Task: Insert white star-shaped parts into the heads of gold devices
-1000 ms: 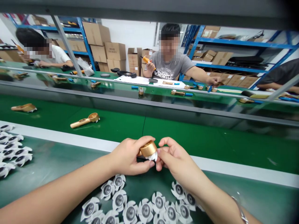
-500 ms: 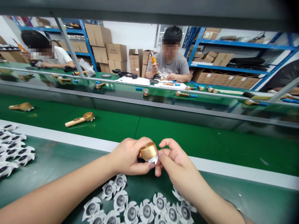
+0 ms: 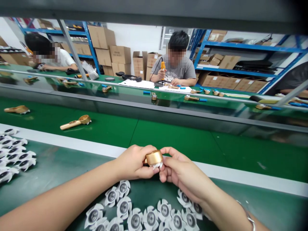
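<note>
My left hand (image 3: 134,162) is closed around a gold round-headed part (image 3: 154,157), held just above the green bench. My right hand (image 3: 179,171) pinches a small white finned piece (image 3: 157,165) against the underside of the gold head. Below both hands, several white finned discs with grey centres (image 3: 146,216) lie spread on the bench. The gold part's handle is hidden inside my left hand.
A second pile of white finned discs (image 3: 13,154) lies at the left. Two gold handled parts (image 3: 75,122) (image 3: 16,109) ride on the green conveyor belt (image 3: 168,134) beyond a white strip. Across the line a person (image 3: 174,69) holds an orange tool; another person (image 3: 51,57) sits far left. Boxes fill blue shelves.
The gold parts on the belt have drifted left. My hands have lowered slightly, and my right fingers have closed tighter on the white piece under the gold head.
</note>
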Motion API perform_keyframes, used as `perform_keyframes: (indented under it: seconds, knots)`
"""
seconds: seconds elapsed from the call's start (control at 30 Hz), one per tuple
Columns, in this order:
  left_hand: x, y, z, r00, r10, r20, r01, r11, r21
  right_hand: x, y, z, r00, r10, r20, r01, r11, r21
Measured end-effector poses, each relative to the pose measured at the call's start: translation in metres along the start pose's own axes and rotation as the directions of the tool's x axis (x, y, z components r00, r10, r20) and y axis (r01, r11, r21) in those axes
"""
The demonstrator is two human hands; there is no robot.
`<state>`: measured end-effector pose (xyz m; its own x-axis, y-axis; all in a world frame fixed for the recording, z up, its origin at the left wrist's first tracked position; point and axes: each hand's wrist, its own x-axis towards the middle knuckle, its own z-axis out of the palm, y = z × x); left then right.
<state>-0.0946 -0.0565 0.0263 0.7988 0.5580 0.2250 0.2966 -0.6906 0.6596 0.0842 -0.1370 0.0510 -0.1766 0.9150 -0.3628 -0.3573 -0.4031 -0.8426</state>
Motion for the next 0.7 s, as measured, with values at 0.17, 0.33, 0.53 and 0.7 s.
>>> perform_keyframes:
  seconds: [0.17,0.33,0.53,0.7]
  knots:
    - [0.002,-0.004,-0.005,0.993,-0.111,-0.047,0.107,0.992,-0.065,0.006,-0.006,-0.007,0.997,-0.037,-0.069,0.033,0.997,-0.067]
    - [0.003,-0.013,-0.013,0.982,-0.17,-0.076,0.169,0.985,-0.022,0.014,-0.012,-0.02,0.983,-0.144,-0.11,0.121,0.974,-0.189]
    - [0.006,-0.02,-0.018,0.973,-0.194,-0.128,0.179,0.977,-0.12,0.024,-0.01,-0.035,0.973,-0.184,-0.142,0.143,0.956,-0.258]
    - [0.006,-0.025,-0.015,0.962,-0.189,-0.197,0.135,0.957,-0.255,0.027,-0.008,-0.037,0.971,-0.199,-0.136,0.154,0.947,-0.281]
